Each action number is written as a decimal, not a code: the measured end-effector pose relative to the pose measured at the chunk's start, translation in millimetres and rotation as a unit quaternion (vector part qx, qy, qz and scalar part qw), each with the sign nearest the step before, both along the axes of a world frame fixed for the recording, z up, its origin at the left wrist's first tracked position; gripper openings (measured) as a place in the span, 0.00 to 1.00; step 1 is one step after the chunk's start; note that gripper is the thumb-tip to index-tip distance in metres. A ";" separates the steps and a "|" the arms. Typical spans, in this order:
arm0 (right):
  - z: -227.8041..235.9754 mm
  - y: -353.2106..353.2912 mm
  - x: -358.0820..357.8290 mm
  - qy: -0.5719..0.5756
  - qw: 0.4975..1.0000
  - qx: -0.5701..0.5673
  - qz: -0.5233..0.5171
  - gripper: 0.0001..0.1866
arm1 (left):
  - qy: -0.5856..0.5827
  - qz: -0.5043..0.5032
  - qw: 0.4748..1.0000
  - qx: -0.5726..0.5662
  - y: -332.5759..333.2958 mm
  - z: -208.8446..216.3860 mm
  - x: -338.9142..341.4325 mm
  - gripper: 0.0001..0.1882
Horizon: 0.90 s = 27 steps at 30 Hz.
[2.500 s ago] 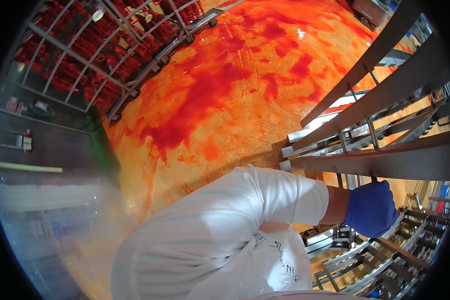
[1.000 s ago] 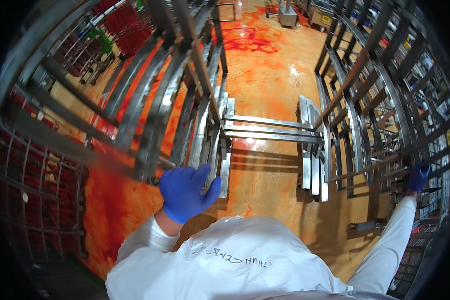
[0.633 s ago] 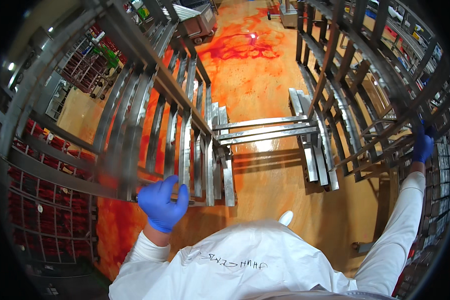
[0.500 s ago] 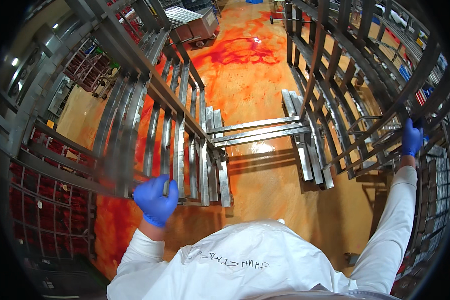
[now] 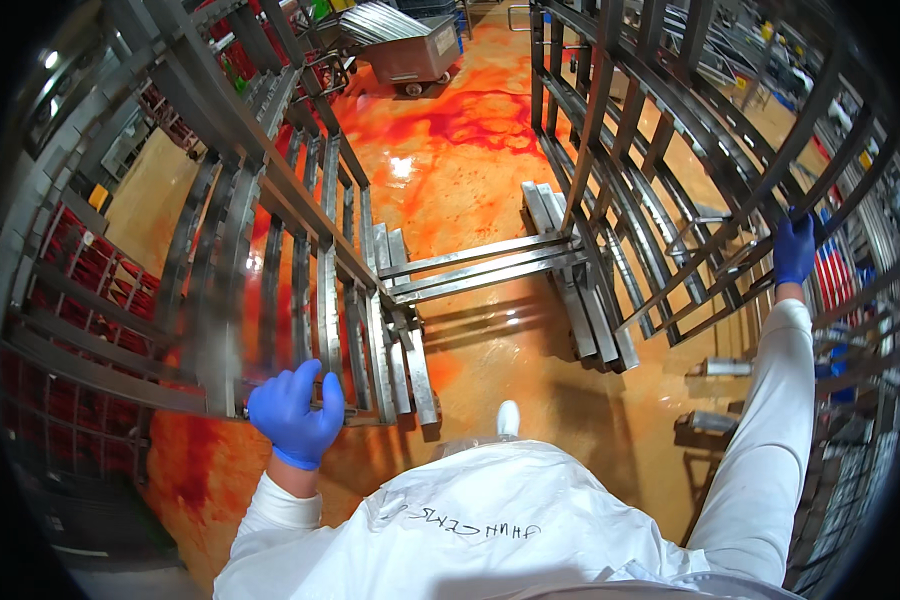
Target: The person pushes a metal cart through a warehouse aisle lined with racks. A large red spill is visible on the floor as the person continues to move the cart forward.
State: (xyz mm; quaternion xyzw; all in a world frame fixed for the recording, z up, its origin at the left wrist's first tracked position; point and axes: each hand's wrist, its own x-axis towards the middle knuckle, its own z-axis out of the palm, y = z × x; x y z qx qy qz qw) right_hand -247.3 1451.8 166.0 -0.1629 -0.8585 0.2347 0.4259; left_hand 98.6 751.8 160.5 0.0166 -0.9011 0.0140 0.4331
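Observation:
A tall steel rack (image 5: 480, 262) stands before me, its two slatted sides joined low down by crossbars. My left hand (image 5: 297, 412), in a blue glove, is at the near lower corner of the left side (image 5: 315, 235), fingers curled against the frame and thumb raised. Farther out, my blue-gloved right hand (image 5: 795, 250) is closed around a bar of the right side (image 5: 670, 180). That arm is stretched out. Both hands are partly hidden where they meet the metal.
Wet red stains (image 5: 470, 115) spread over the tan floor (image 5: 490, 370). A steel tub cart (image 5: 415, 55) with metal bars stands at the back. Wire cages (image 5: 75, 390) with dark red contents line the left. Metal racking (image 5: 850, 360) runs along the right. My white boot (image 5: 508, 418) shows below.
The rack and both my hands have shifted left in the picture. The cart at the back appears farther right and lower. My white boot tip has come into fuller view.

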 end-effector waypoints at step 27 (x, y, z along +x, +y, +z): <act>10.8 94.2 -3.5 0.010 0.992 0.067 0.107 0.27 | -0.010 0.015 1.000 -0.005 18.8 7.2 45.7 0.08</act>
